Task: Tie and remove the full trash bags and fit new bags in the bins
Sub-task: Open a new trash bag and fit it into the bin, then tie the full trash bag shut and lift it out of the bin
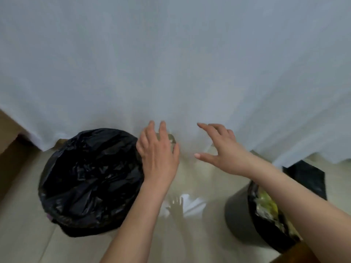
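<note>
On the floor at the left stands a bin lined with a crumpled black trash bag (89,179) folded over its rim. My left hand (158,154) hovers beside that bin's right edge, fingers spread and holding nothing. My right hand (220,149) reaches forward in the middle, open, fingers apart. At the lower right a dark grey bin (239,215) holds a black bag filled with yellowish rubbish (267,205); my right forearm crosses over it. A loose black bag (305,177) lies behind that bin.
A white curtain (171,63) hangs across the whole back, its hem touching the glossy beige floor tiles (22,234). Brown wooden furniture (7,141) stands at the far left. A small dark round object (171,138) shows at the curtain hem behind my left hand.
</note>
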### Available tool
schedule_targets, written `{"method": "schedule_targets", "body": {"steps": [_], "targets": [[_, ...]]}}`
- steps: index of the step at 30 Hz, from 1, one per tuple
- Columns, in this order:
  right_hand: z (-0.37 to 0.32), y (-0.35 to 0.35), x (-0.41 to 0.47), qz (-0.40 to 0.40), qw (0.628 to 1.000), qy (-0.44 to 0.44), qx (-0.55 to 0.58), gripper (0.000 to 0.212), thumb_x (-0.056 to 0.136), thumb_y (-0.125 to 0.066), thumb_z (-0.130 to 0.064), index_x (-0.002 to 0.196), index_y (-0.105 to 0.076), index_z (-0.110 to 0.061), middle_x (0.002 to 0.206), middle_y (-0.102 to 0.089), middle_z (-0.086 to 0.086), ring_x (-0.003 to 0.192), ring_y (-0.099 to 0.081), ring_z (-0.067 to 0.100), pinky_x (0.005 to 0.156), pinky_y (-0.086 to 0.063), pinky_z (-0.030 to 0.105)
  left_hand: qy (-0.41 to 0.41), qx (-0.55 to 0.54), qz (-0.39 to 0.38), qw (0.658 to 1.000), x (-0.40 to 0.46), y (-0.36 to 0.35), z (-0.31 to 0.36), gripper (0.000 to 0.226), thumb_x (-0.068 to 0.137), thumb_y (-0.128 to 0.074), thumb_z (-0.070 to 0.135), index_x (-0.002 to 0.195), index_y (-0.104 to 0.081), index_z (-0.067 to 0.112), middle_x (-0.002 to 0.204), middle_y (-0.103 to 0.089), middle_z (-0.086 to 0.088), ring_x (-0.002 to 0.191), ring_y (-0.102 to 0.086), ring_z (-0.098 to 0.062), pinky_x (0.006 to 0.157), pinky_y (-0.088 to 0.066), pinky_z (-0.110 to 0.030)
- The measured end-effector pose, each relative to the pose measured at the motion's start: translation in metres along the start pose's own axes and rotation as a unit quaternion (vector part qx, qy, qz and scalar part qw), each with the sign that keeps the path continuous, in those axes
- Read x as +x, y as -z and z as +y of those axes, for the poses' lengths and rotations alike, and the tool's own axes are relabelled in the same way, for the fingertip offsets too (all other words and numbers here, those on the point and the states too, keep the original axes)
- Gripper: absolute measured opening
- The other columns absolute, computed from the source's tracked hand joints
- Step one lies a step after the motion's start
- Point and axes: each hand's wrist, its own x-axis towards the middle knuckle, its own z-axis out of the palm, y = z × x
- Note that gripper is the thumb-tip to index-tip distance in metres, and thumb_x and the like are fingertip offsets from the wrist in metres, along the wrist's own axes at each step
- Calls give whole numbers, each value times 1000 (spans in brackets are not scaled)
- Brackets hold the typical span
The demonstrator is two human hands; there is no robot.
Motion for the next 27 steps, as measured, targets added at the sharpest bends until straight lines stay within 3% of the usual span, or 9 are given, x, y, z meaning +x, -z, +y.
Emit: {"method": "schedule_targets", "body": {"steps": [6,12,22,27], "targets": [[77,74,-97,87,985,-147,3,78,85,-59,-56,149,-17,-44,151,-25,-6,140,-22,18,104,-25,29,-126,-117,-69,983,-11,-59,122,63,93,-53,41,147,-32,16,154,-22,-12,138,-19,-32,111,-20,-48],[132,72,-170,143,963,-225,41,77,80,-55,-63,147,-23,-42,148,-31,-8,140,-25,14,115,-27,39,-264,-103,-142,949,-54,-90,168,63,94,-49,42,148,-25,20,156,-17,-8,139,-17,-29,111,-22,-49],[251,17,-245,116,937,-299,142,70,88,-62,-46,148,-27,-38,146,-34,-1,138,-30,20,115,-29,42,-195,-123,-316,920,-83,-130,161,57,97,-46,41,149,-29,24,159,-16,-2,145,-20,-23,117,-24,-45],[284,6,-248,81,948,-260,165,72,87,-62,-49,148,-23,-42,148,-31,-2,140,-26,21,116,-28,42,-161,-151,-330,918,-92,-133,160,54,98,-49,35,148,-32,24,153,-29,0,140,-27,-13,112,-21,-25]]}}
